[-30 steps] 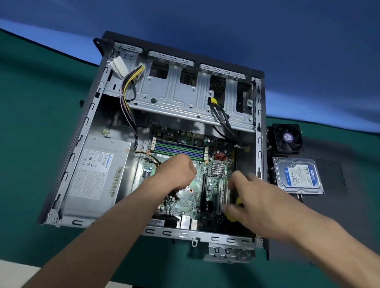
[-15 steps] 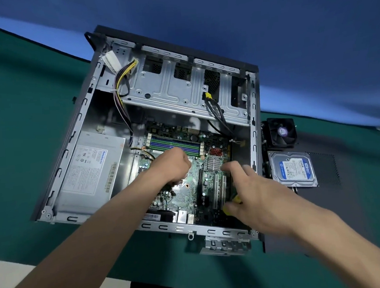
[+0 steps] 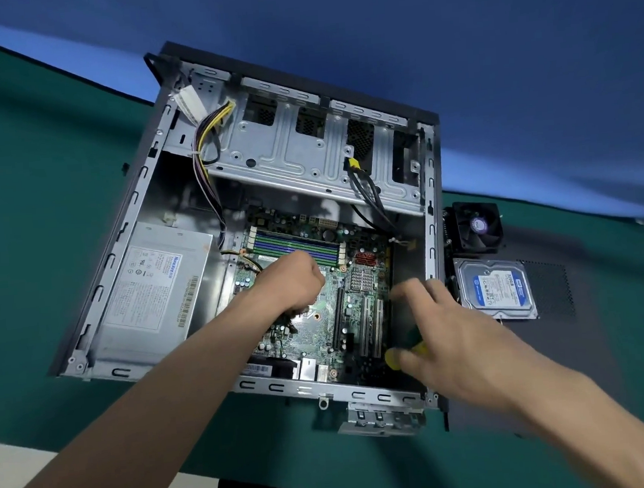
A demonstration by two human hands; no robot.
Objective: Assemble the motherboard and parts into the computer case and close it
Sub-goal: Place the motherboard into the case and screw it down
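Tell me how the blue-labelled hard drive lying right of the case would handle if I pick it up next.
The hard drive looks like a flat, rigid metal slab, so it should stay stiff and probably feel heavy for its size. Lying flat on the dark panel, it is unlikely to roll or tip. Its smooth casing may be slippery; best gripped by the edges.

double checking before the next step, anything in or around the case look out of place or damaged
Nothing looks damaged. The white power connector hangs loose over the computer case corner, unplugged, and the hard drive and cooling fan lie outside the case, not yet fitted.
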